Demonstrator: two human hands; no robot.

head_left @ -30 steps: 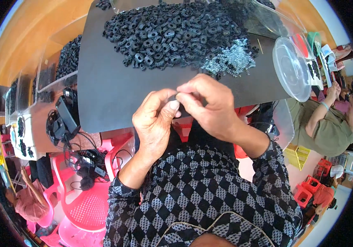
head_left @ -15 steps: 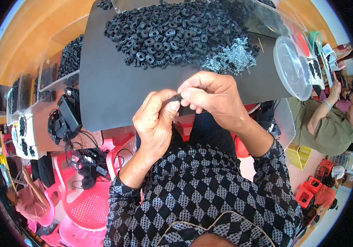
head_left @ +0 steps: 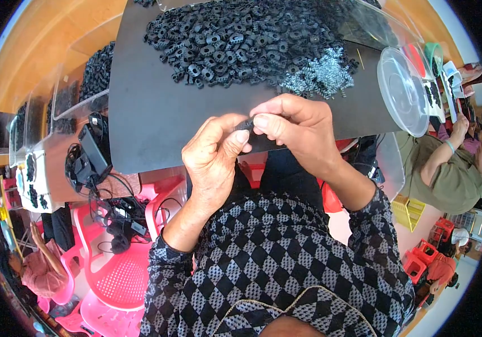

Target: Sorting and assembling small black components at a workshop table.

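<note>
Between my two hands, above the near edge of the dark table, is a small black plastic part. My left hand pinches it between thumb and fingers. On its other end the thumb and forefinger of my right hand are pressed together. Fingertips cover much of the part, and I cannot make out whether a spring is in it. Beyond my hands lies a big heap of similar black plastic parts. A pile of small silvery coil springs sits at the heap's near right side.
A clear round lid lies at the table's right edge, near a thin yellowish stick. Clear bins of black parts stand to the left, above a black device with cables. Pink chairs and other people are around.
Both hands have risen slightly with the black part, and the right hand has shifted a little to the right. The part is tilted more upright between the fingers.
</note>
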